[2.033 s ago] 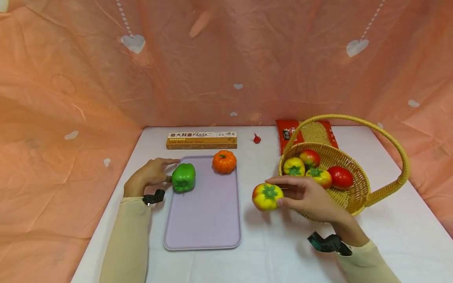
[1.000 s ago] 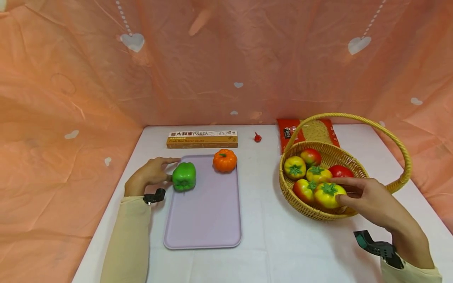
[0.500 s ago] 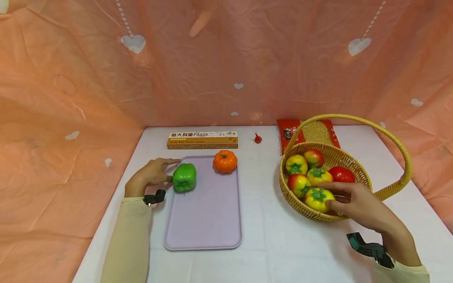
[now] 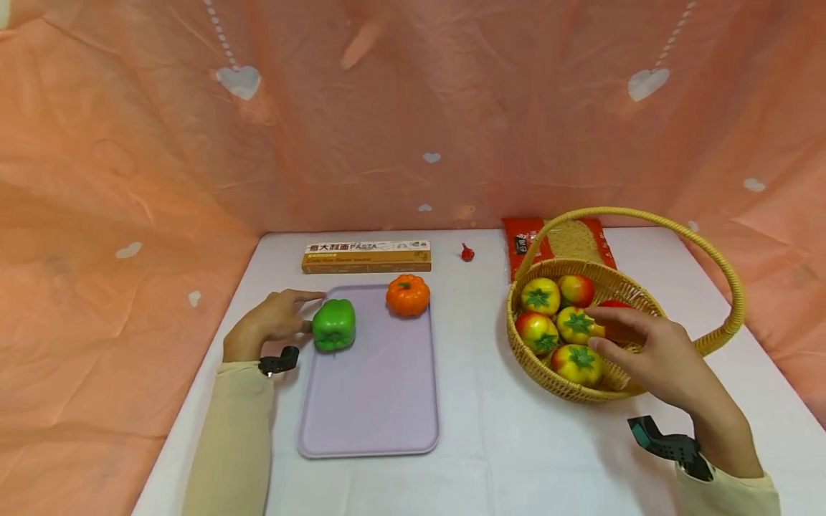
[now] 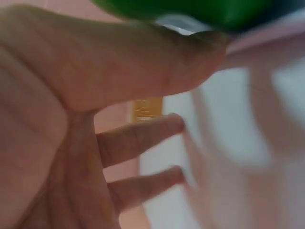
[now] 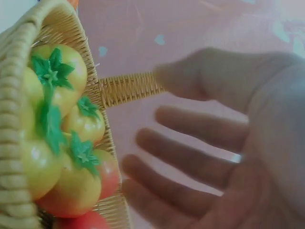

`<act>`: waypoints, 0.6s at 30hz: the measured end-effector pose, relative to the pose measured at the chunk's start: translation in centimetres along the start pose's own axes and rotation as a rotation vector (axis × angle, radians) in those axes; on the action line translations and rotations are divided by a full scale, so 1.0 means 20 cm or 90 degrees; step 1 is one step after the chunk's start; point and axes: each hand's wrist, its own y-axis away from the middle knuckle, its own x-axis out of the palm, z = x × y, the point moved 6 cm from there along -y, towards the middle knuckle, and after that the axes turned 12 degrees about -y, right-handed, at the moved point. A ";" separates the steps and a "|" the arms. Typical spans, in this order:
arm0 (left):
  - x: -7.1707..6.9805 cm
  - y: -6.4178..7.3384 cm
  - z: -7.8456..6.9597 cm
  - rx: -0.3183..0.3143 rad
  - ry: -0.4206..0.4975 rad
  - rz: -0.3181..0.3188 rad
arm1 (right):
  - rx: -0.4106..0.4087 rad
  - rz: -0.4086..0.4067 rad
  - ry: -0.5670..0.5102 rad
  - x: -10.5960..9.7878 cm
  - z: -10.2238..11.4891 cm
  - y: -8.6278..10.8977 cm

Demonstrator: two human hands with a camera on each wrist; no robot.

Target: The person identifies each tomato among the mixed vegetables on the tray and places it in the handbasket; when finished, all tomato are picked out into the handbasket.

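Note:
Above the right side of the wicker basket point(image 4: 538, 376), my right hand point(image 4: 667, 362) hovers with fingers spread and nothing in its grasp; the right wrist view shows these fingers point(image 6: 186, 143) loosely extended. Inside the basket lie several yellow-red tomatoes with green leafy tops, the front tomato point(image 4: 576, 365) near the rim. A red tomato point(image 4: 616, 308) is partly hidden behind my hand. My left hand point(image 4: 274, 319) rests at the upper left edge of the lilac tray point(image 4: 374, 401), its thumb point(image 5: 157, 59) close beside a green bell pepper point(image 4: 334, 326); whether they touch I cannot tell.
An orange pumpkin point(image 4: 408, 295) sits at the tray's upper right corner. Behind the tray lies a pasta box point(image 4: 366, 258). A small red item point(image 4: 467, 252) and a red bag of pasta point(image 4: 571, 240) are at the back. The tall basket handle point(image 4: 710, 251) arches over the right side.
My right hand has carried a yellow-red tomato rightward into the basket, set it near the front and let go. The tomatoes beside it shifted slightly. My left hand has stayed in place.

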 end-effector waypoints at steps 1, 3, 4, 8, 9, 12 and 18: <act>-0.02 0.01 0.00 0.001 -0.004 -0.008 | -0.010 -0.017 -0.002 -0.01 0.01 -0.01; -0.06 0.04 -0.01 0.007 -0.012 -0.035 | -0.034 -0.055 -0.007 -0.02 0.04 -0.04; -0.09 0.06 -0.02 0.011 -0.017 -0.052 | -0.050 -0.074 -0.004 -0.03 0.06 -0.05; -0.24 0.13 -0.09 0.030 -0.035 -0.127 | -0.128 -0.150 0.035 -0.06 0.15 -0.12; -0.29 0.15 -0.12 0.036 -0.038 -0.141 | -0.150 -0.167 0.049 -0.07 0.17 -0.13; -0.43 0.22 -0.23 0.062 -0.048 -0.198 | -0.185 -0.199 0.083 -0.09 0.23 -0.16; -0.67 0.38 -0.45 0.104 -0.072 -0.380 | -0.172 -0.192 0.156 -0.09 0.29 -0.21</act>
